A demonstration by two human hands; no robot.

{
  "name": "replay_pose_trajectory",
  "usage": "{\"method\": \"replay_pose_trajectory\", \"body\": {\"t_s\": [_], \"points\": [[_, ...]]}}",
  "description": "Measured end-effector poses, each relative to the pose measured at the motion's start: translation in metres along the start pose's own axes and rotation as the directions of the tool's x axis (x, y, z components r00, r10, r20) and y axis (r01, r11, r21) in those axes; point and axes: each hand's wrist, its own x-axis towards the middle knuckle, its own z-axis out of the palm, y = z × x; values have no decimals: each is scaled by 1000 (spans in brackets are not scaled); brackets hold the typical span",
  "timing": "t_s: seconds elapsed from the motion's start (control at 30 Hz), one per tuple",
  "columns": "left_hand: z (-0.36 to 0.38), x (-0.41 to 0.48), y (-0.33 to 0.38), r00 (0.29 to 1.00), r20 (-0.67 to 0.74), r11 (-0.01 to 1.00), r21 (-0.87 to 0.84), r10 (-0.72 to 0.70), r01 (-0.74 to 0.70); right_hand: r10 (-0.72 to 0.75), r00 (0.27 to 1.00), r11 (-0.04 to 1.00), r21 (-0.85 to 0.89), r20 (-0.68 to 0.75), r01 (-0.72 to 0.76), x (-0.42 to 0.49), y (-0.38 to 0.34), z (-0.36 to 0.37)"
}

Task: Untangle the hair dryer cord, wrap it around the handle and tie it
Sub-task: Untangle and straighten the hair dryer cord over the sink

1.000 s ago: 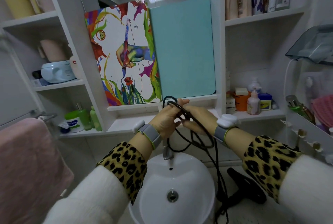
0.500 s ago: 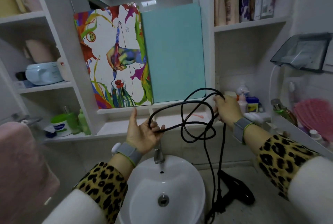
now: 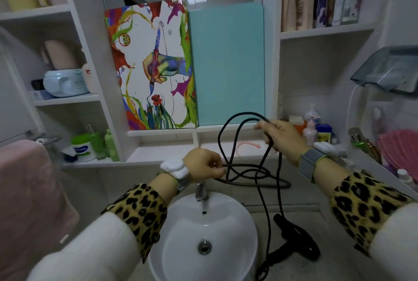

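The black cord [image 3: 260, 172] hangs in the air above the white sink [image 3: 228, 226], spread in several crossing loops between the two hands; one tall loop rises to the right hand [image 3: 281, 134], which is closed around the strands at its top, fingers curled over them; lower, flatter loops cross each other level with the left hand [image 3: 204, 165], which pinches a strand between thumb and fingertips, the rest of that hand curled shut; from the tangle two strands drop straight down to the hair dryer [image 3: 294, 242], which lies black on the pale counter [image 3: 328, 231] just right of the sink, its handle pointing toward the near edge, nothing wound round it; the cord curls again near the counter's near edge below the dryer.

Both wrists carry grey bands, and the sleeves are leopard print under white; a chrome tap [image 3: 201, 191] stands at the back rim of the sink, below the left hand; behind the hands, a colourful painted panel [image 3: 151, 65] and a teal panel [image 3: 227, 63] lean against the wall on a white ledge; green bottles [image 3: 105, 145] stand on the left shelf; a pink towel [image 3: 29, 201] hangs at the far left.
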Motion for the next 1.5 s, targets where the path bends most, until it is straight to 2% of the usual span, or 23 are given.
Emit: {"method": "replay_pose_trajectory", "body": {"t_s": [0.03,0.07,0.13,0.2,0.27,0.33,0.4,0.43,0.47,0.53,0.57,0.6,0.63,0.7,0.73,0.77,0.8,0.87,0.93,1.0,1.2,1.37,1.5], "points": [[-1,3,2,996,-29,986,150,80,-75,21,998,1000,1,67,-21,-1,-2,3],[-3,7,6,986,-80,969,211,148,-128,42,991,999,0,129,-42,-2,-5,7],[-5,14,18,959,-207,974,155,194,-163,62,979,998,6,196,-65,-2,-11,18],[-6,22,32,933,-326,988,32,151,-149,48,977,996,69,206,-64,-1,-19,30],[0,29,47,919,-395,999,-41,-6,-11,47,983,989,129,179,-70,1,-26,38],[9,32,61,869,-383,946,-206,-313,250,62,992,991,109,113,-74,3,-29,41],[9,29,73,789,-231,765,-500,-569,406,75,997,996,56,8,-75,4,-30,40],[9,27,76,788,-149,682,-611,-598,402,81,996,996,45,-39,-79,5,-30,38],[10,25,79,830,-97,655,-668,-548,354,89,994,995,52,-68,-85,6,-31,37],[12,22,87,950,-50,715,-670,-309,198,102,993,992,80,-64,-97,7,-36,38],[14,22,89,976,-28,750,-645,-218,149,98,995,991,90,-35,-95,6,-38,40],[16,25,89,979,-20,766,-626,-203,146,83,996,992,95,13,-84,5,-41,42],[17,29,87,967,-24,751,-635,-256,183,65,995,993,98,75,-72,2,-44,44],[13,34,81,939,1,610,-760,-344,225,30,981,997,64,194,-43,-1,-46,41],[10,36,74,939,19,550,-806,-344,218,21,976,1000,10,217,-23,-2,-44,36],[6,35,66,944,25,539,-816,-330,210,17,978,999,-54,208,-6,-2,-41,29],[2,34,55,943,21,541,-815,-333,209,16,986,994,-109,165,2,0,-36,21],[-7,27,30,919,-17,540,-813,-395,217,26,999,984,-175,-28,-31,5,-22,-1],[-14,19,5,904,-10,486,-846,-427,221,78,969,980,-160,-236,-118,8,-7,-21],[-22,10,-15,905,25,433,-872,-425,227,115,948,979,-127,-296,-158,9,2,-29],[-23,4,-22,938,52,389,-901,-344,192,31,991,973,-224,-130,-60,2,-5,0],[-20,4,-21,964,17,445,-885,-266,139,-65,996,991,-122,-53,58,1,-13,16],[-22,1,-30,961,-2,411,-904,-277,117,-103,995,995,-8,-2,103,-2,-13,22]]}}
